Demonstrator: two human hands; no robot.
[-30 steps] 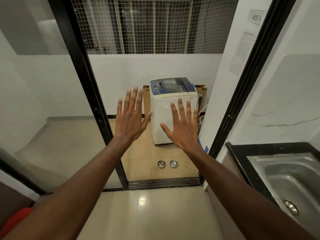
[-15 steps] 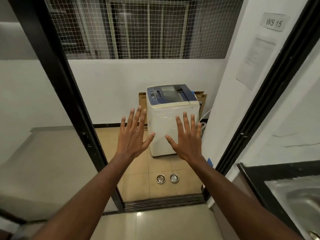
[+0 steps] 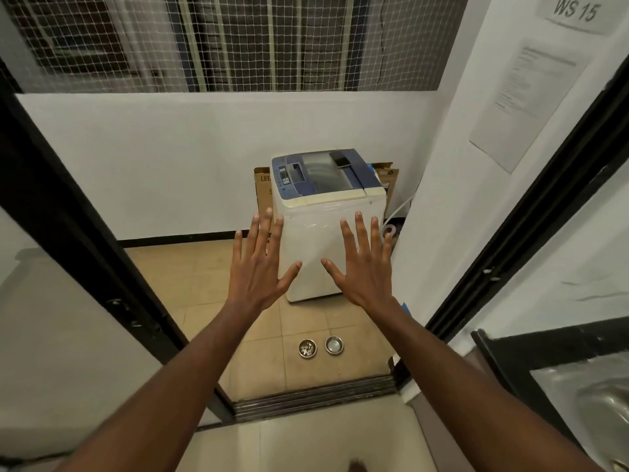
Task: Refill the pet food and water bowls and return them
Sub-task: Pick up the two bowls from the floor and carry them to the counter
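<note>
Since the earlier frame my view has closed on the doorway and the bowls sit lower. My left hand [image 3: 257, 267] and right hand [image 3: 366, 269] hover spread wide, fingers splayed, holding nothing. At six o'clock below them, the food bowl [image 3: 307, 348] and water bowl [image 3: 334, 345] sit side by side on the tiled floor [image 3: 190, 277], before the washing machine [image 3: 326, 199].

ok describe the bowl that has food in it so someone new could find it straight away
Start at the white top-loading washing machine against the balcony wall. On the tan floor tiles in front of it, near the door track, sit two small round steel bowls side by side. The food bowl is the left one, holding pale scraps; its neighbour looks bare inside.
</note>
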